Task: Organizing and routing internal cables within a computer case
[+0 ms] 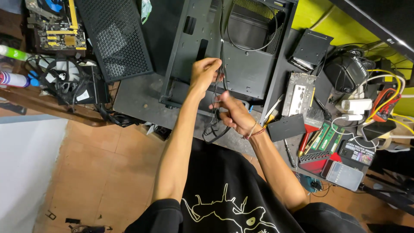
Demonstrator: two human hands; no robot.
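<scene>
Open black computer case [241, 64] on bench, graphics card [299, 95] right, mesh panel [114, 36] left. Left hand [205, 73] and right hand [228, 112] both pinch black cable bundle [214, 125] between them.

Computer case [241, 64] on table [138, 92], motherboard [58, 28] left

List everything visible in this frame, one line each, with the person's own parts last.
computer case: one, black, open on the table, centre
cable bundle: one, black, hanging from the case, held by both hands
perforated panel: one, black, upper left
motherboard: one, yellow slots, top left
fan: one, black, left
graphics card: one, grey, right of case
memory sticks: two, green, right
left hand: fingers pinching cables
right hand: gripping cables lower down
</scene>
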